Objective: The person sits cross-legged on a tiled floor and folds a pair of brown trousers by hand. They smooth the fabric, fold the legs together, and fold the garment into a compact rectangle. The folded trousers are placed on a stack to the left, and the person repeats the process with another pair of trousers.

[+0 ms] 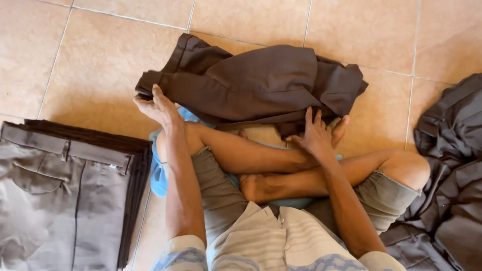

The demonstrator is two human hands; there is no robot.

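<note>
Trousers (256,83), dark brown, lie crumpled on the tiled floor (100,60) just beyond my crossed legs, and both hands are on them. My left hand (158,106) has its fingers curled around the waistband end at the garment's left corner, gripping the cloth there. My right hand (317,133) lies spread, fingers splayed and flat, pressing on the lower edge of the same garment near my shin; it pins the cloth and does not pinch it.

Outward from the hands, the garment is bunched, with folds running across it and one end doubled over itself, so I judge it not yet smoothed or folded. Under my legs shows a blue cloth (159,175), partly hidden.

To my left sits a stack (70,190) of folded grey-brown trousers, edges lined up neatly, one pair laid flat on top with its waistband and pocket showing. I take that as the finished portion. To my right a heap (449,170) of dark grey garments lies loose and rumpled against my knee; I take that as what is left.

So, by my reading, the work is partway through: several pieces stacked, one in hand at its very start, and a fair pile waiting. How many lie in either pile I cannot tell.
</note>
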